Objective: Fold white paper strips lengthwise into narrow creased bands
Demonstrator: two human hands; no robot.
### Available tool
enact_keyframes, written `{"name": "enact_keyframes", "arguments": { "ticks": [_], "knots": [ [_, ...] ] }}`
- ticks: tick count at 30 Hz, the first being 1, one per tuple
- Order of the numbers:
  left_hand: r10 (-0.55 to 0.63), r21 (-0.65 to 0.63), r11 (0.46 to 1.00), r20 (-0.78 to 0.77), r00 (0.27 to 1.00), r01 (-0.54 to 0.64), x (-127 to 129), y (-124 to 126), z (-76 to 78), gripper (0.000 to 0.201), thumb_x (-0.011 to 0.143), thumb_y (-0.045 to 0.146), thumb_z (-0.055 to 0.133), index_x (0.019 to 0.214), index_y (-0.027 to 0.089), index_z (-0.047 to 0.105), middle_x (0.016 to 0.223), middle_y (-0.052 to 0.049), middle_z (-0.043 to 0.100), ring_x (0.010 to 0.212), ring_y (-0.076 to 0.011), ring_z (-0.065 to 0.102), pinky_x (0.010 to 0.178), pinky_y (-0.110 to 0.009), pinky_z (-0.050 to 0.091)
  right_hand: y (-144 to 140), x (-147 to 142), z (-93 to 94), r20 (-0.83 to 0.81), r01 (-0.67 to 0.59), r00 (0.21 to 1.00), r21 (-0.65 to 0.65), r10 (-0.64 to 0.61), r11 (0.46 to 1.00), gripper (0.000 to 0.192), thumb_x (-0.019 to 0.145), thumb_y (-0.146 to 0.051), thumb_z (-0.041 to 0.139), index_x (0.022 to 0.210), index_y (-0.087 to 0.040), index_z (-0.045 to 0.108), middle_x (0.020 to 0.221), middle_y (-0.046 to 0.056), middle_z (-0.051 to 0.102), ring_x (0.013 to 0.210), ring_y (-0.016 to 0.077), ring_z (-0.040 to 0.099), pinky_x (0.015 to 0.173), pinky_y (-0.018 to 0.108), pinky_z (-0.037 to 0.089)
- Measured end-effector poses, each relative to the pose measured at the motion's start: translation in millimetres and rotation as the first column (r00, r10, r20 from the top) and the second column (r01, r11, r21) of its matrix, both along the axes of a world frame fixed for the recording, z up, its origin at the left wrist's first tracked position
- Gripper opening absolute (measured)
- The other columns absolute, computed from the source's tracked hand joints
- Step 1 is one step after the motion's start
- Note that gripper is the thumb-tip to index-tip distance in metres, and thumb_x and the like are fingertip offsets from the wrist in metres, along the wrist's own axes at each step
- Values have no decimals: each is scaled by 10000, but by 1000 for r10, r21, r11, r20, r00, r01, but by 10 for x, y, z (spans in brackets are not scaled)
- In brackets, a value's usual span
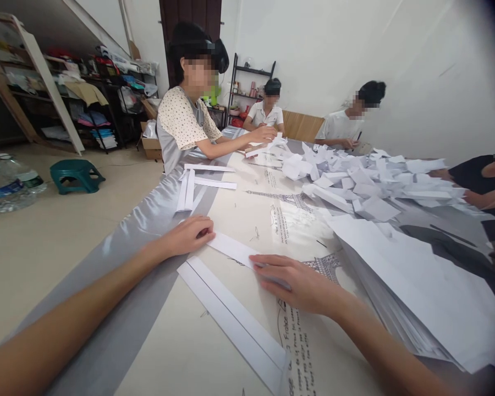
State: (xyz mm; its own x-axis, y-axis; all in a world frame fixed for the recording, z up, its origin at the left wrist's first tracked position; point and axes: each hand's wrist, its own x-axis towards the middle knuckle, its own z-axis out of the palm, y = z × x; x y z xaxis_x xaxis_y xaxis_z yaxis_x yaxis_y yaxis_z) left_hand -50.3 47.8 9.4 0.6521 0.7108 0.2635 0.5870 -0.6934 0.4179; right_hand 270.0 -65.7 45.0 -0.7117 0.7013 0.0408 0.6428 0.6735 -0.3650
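Grey-edged table (132,324), tower drawings (324,267) running down its middle. Paper strip (233,248): lies inward from the table's left edge; left hand (190,234) pinches one end, right hand (305,283) lies over the other, fingers extended. Second strip (235,324): just beside, toward the near edge. Paper stack (416,286): toward the right edge. Paper pile (355,179): beyond the stack.

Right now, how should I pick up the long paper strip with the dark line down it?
I'd pinch the far end of the lined strip, coming from the left, thumb on top and a fingertip eased under its edge. It is long and lies flat on the printed tablecloth, and that end is nearest the left hand, with nothing on top of it.
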Motion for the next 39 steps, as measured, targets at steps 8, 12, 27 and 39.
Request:
{"name": "enact_keyframes", "arguments": {
  "ticks": [8,12,27,39],
  "knots": [
    [-96,-93,990,82,992,103,27,-11,-14,206,1026,330,457,895,196,542,915,-19,551,851,-178,523,796,-289,395,-64,-211,-74,58,-29,998,217,17,976,355,1022,-165,509,1373,-124,551,1404,135,632,1318,303,576,1054,502,542],
    [-118,-147,980,113,986,134,38,3,-27,232,990,402,565,891,192,565,911,-17,546,871,-181,522,792,-282,394,-74,-227,-91,48,-40,998,249,29,968,339,1023,-154,494,1359,-126,529,1369,150,642,1284,310,588,1021,516,557],
    [-123,-264,953,113,986,150,49,-33,37,323,992,478,541,847,190,560,878,-23,554,864,-188,507,771,-286,391,29,-76,-86,8,-25,1000,178,24,984,268,1055,-196,460,1292,-196,584,1307,69,692,1249,248,619,1038,474,530],
    [-103,-366,916,187,977,166,231,-208,52,278,905,463,678,887,189,633,867,-6,593,825,-166,524,741,-265,398,158,-116,-390,-307,209,934,63,-180,976,187,1014,-204,534,1095,-215,701,994,68,640,788,175,610,687,324,552]
  ]
}}
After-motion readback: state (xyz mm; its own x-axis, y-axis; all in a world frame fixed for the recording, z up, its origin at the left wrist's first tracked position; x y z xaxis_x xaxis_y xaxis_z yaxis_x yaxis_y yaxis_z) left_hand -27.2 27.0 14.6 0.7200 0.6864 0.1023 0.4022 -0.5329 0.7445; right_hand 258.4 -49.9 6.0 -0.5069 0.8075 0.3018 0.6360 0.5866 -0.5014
